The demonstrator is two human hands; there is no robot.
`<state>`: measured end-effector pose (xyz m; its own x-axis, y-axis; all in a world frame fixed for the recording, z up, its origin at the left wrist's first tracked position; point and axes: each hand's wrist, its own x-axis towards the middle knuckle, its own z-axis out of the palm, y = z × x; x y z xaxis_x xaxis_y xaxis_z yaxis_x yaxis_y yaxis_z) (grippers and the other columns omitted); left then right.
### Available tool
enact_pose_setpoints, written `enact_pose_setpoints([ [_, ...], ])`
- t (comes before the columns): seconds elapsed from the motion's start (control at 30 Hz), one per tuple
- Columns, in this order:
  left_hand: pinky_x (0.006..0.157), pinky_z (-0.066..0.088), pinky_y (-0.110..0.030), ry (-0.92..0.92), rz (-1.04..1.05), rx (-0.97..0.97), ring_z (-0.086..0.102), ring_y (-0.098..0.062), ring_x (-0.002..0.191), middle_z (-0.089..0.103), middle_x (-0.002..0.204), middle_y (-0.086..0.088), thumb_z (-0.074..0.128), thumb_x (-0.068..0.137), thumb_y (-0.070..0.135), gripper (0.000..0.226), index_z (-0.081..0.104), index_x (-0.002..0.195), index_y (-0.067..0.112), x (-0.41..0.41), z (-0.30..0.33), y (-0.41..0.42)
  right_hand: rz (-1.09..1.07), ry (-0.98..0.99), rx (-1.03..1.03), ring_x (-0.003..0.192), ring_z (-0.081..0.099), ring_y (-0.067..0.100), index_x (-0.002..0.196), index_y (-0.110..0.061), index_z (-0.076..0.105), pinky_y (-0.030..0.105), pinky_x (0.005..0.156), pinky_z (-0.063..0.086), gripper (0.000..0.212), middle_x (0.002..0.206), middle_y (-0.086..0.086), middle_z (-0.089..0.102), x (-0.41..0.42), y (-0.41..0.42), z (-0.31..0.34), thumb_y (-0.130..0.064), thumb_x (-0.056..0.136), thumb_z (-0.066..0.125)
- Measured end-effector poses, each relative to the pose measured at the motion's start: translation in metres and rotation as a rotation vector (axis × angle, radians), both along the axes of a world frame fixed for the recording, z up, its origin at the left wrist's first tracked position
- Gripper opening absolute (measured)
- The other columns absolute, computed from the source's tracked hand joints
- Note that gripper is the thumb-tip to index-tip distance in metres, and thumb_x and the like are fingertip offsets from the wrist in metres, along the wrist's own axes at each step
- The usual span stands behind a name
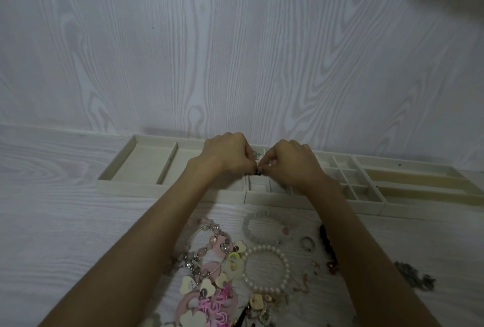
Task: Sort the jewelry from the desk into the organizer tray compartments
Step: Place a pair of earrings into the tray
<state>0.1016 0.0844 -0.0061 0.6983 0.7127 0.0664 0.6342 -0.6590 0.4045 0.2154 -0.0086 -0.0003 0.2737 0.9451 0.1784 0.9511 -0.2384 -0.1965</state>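
two forearms bare to elbows; left hand [230, 155], right hand [290, 163] ungloved.

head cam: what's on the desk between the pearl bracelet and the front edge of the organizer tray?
A translucent white bead bracelet lies between the pearl bracelet and the organizer tray, seen in the head view.

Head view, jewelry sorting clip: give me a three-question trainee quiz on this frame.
1. True or false: the left hand and right hand pinch one small dark item together above the organizer tray.
2. Which lies nearer the tray: A) frosted bead bracelet B) pearl bracelet?
3. What small silver piece lies right of the frosted bracelet?

Key: 1 true; 2 A; 3 a ring.
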Motion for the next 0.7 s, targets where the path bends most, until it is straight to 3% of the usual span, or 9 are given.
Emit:
enact_pose_setpoints([
  [0.1, 0.071, 0.053, -0.029, 0.022, 0.024, -0.069, 0.064, -0.013, 0.084, 0.072, 0.089, 0.01, 0.072, 0.075, 0.035, 0.016, 0.077, 0.088, 0.029, 0.001, 0.0, 0.002, 0.0, 0.017, -0.035, 0.087, 0.062, 0.016, 0.089, -0.029, 0.076, 0.029, 0.085, 0.04, 0.011, 0.089, -0.005, 0.072, 0.0, 0.002, 0.004, -0.029, 0.084, 0.066],
  [0.23, 0.071, 0.046, -0.027, 0.19, 0.032, -0.084, 0.063, -0.017, 0.089, 0.069, 0.09, 0.006, 0.075, 0.072, 0.04, 0.026, 0.074, 0.093, 0.024, 0.011, 0.014, 0.005, 0.018, -0.04, -0.178, 0.094, 0.061, 0.015, 0.087, -0.025, 0.075, 0.03, 0.089, 0.036, 0.01, 0.092, -0.004, 0.071, 0.003, 0.015, 0.014, -0.025, 0.079, 0.07],
  [0.33, 0.071, 0.04, -0.029, 0.347, 0.048, 0.003, 0.056, -0.018, 0.083, 0.056, 0.077, 0.004, 0.075, 0.073, 0.04, 0.031, 0.057, 0.085, 0.018, 0.022, 0.026, -0.001, 0.052, -0.157, -0.254, 0.098, 0.058, 0.018, 0.091, -0.014, 0.064, 0.03, 0.087, 0.031, 0.019, 0.093, -0.005, 0.065, 0.001, 0.022, 0.02, -0.03, 0.081, 0.068],
  [0.4, 0.07, 0.039, -0.028, 0.382, 0.076, 0.059, 0.053, -0.017, 0.077, 0.049, 0.071, 0.004, 0.074, 0.074, 0.038, 0.034, 0.046, 0.075, 0.019, 0.028, 0.029, -0.006, 0.065, -0.242, -0.258, 0.098, 0.057, 0.02, 0.086, -0.016, 0.051, 0.03, 0.085, 0.03, 0.021, 0.085, -0.004, 0.055, -0.002, 0.023, 0.023, -0.033, 0.084, 0.064],
  [0.5, 0.072, 0.039, -0.027, 0.343, 0.118, 0.063, 0.051, -0.018, 0.077, 0.046, 0.07, 0.004, 0.077, 0.07, 0.04, 0.04, 0.043, 0.074, 0.019, 0.031, 0.03, -0.009, 0.053, -0.265, -0.234, 0.097, 0.057, 0.022, 0.086, -0.018, 0.047, 0.031, 0.085, 0.029, 0.022, 0.078, -0.004, 0.049, -0.004, 0.023, 0.025, -0.033, 0.085, 0.063],
  [0.6, 0.073, 0.041, -0.027, 0.268, 0.146, -0.014, 0.053, -0.019, 0.081, 0.049, 0.073, 0.004, 0.079, 0.068, 0.043, 0.04, 0.048, 0.079, 0.019, 0.026, 0.029, -0.005, 0.018, -0.196, -0.231, 0.098, 0.059, 0.022, 0.094, -0.014, 0.061, 0.03, 0.081, 0.031, 0.019, 0.093, 0.0, 0.064, -0.001, 0.024, 0.023, -0.03, 0.084, 0.063],
  [0.7, 0.071, 0.042, -0.027, 0.232, 0.138, -0.099, 0.058, -0.019, 0.088, 0.056, 0.081, 0.002, 0.08, 0.067, 0.044, 0.04, 0.058, 0.087, 0.018, 0.021, 0.027, -0.001, -0.008, -0.163, -0.21, 0.1, 0.059, 0.022, 0.101, -0.015, 0.064, 0.03, 0.08, 0.033, 0.021, 0.104, 0.002, 0.066, -0.001, 0.024, 0.022, -0.028, 0.083, 0.064],
])
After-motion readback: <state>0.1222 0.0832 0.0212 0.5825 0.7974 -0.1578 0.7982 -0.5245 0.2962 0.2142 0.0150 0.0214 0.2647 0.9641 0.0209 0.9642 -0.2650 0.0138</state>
